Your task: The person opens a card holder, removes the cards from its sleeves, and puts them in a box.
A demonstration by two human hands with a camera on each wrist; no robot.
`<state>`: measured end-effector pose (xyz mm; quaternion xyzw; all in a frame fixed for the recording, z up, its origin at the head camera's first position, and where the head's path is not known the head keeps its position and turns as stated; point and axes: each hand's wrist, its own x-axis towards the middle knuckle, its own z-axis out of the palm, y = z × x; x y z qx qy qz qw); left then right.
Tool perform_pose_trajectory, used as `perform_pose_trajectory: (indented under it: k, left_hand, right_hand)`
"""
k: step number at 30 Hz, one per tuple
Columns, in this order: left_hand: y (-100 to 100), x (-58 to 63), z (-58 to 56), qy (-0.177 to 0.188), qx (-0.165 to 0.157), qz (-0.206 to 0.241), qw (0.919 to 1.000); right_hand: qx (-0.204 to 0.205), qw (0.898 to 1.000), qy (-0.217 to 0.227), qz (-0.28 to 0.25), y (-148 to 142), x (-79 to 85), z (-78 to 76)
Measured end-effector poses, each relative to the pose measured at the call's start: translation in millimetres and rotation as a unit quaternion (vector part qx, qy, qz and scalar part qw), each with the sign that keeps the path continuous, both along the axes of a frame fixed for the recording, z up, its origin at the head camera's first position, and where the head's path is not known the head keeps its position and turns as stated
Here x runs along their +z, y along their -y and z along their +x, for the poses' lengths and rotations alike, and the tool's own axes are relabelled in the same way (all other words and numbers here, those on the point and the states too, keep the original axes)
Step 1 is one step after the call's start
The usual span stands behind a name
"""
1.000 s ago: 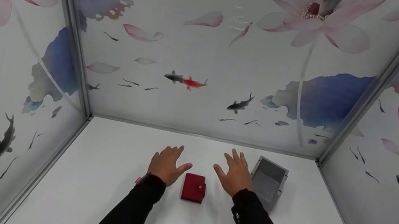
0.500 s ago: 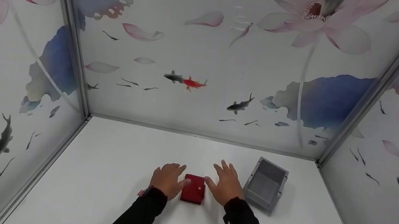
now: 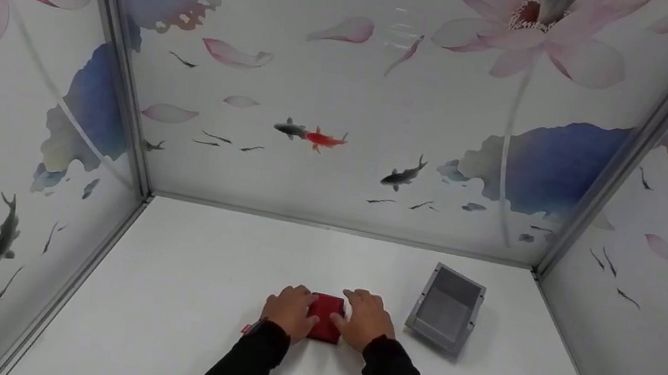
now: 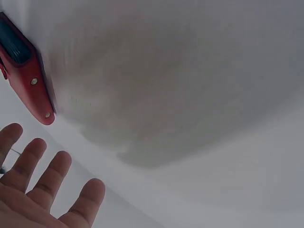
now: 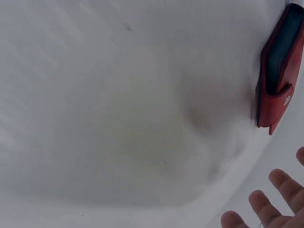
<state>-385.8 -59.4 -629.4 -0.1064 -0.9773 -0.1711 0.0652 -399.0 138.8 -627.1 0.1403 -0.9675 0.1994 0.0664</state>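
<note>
A small red card wallet with a snap strap lies on the white table between the two hands. My left hand is at its left side, thumb and fingertips overlapping the wallet's edge in the head view. On the opposite side my right hand reaches in, its thumb over the right edge. The left wrist view has the wallet at upper left, dark sleeves showing inside its red cover, with relaxed, spread fingers below. Similarly, in the right wrist view the wallet stands apart from the loosely extended fingers.
A grey plastic bin stands on the table to the right of the right hand. White panels painted with lotus flowers and fish, in metal frames, enclose the table at the back and both sides.
Both hands have come back toward the person and inward, from beyond the wallet to its two sides. The wallet and bin have stayed where they were.
</note>
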Motion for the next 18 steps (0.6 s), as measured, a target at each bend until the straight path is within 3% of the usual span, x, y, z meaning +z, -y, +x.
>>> perform_pose_trajectory:
  k: [5, 10, 11, 17, 18]
  left_hand:
    - [-8, 2.8, 2.4, 0.011, -0.004, -0.014, 0.9998]
    - [-13, -2.1, 3.6, 0.015, -0.010, -0.018, 0.9997]
    - [-11, -17.3, -3.8, 0.003, -0.015, -0.017, 0.9997]
    - [-12, -17.8, -4.4, 0.003, -0.037, -0.016, 0.9992]
    - [-15, -4.3, 1.9, 0.018, -0.038, -0.018, 0.9990]
  right_hand:
    - [0.023, 1.000, 0.010, 0.009, 3, -7.0, -2.3]
    - [0.045, 0.999, 0.020, 0.021, 7, -9.2, -3.5]
    - [0.050, 0.998, 0.020, 0.022, 7, -9.0, -3.6]
    - [0.082, 0.996, 0.012, 0.043, 11, -6.1, -3.0]
    - [0.087, 0.995, 0.014, 0.045, 11, -4.9, -2.8]
